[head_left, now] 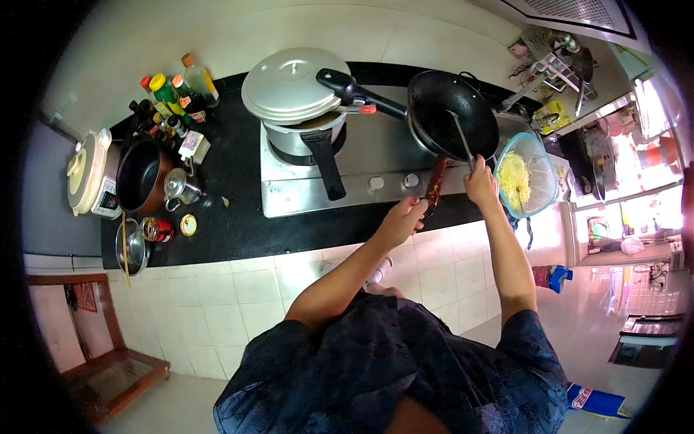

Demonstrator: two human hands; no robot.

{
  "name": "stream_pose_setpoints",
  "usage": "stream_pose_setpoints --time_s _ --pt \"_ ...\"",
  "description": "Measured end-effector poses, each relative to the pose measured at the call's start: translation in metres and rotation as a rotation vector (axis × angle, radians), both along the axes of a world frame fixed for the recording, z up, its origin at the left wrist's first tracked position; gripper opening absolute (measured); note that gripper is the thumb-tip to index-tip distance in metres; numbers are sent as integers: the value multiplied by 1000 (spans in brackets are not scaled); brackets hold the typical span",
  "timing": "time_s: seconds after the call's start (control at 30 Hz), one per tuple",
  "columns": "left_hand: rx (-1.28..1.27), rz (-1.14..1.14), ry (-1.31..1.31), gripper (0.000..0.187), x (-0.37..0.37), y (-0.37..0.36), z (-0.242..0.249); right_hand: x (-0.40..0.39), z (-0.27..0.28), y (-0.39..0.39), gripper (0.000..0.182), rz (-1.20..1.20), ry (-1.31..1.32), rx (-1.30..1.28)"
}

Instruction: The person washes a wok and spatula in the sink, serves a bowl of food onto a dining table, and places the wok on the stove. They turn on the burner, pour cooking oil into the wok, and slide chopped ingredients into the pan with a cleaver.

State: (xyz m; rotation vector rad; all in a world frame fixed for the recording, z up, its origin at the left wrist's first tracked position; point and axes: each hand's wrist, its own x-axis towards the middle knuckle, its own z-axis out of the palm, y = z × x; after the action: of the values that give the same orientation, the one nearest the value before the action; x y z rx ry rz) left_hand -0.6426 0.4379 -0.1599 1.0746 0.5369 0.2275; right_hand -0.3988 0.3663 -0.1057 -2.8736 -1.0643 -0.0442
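My left hand (405,219) is closed around the lower end of a speckled red-brown handle (437,181), whose upper end meets the near edge of the black wok (463,101). My right hand (481,181) grips a metal-shafted cooking utensil (460,135) that slants into the wok; its working end blends into the dark interior. The wok sits over the right side of the stove (311,195), and a long black handle (369,95) reaches left from it. Right beside my right hand is a light-blue colander (547,173) with pale yellow shreds (513,179) in it.
Left of the wok stands a pressure cooker (289,141), its silver lid (289,83) on top and black handle (325,166) pointing toward me. Sauce bottles (170,94), a brown pot (141,177), a red-labelled jar (157,230) and a rice cooker (94,173) crowd the counter's left end.
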Motion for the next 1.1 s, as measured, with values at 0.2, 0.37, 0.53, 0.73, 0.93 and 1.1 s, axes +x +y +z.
stream_pose_setpoints --time_s 0.2,0.37,0.53,0.73,0.93,1.1 --pt "-33 -97 75 36 64 11 7 50 50 -25 32 7 -193 -45" --pt "98 -17 20 25 71 19 -2 67 90 -63 27 122 -297 -73" --pt "153 -41 61 18 61 28 8 62 98 -88 27 256 -326 -169" --pt "122 -31 88 16 62 19 18 81 51 -67 26 327 -275 -52" --pt "194 14 111 18 65 3 34 117 13 -30 20 258 -235 131" --pt "195 59 81 21 75 -8 19 130 -4 -36 24 307 -168 202"
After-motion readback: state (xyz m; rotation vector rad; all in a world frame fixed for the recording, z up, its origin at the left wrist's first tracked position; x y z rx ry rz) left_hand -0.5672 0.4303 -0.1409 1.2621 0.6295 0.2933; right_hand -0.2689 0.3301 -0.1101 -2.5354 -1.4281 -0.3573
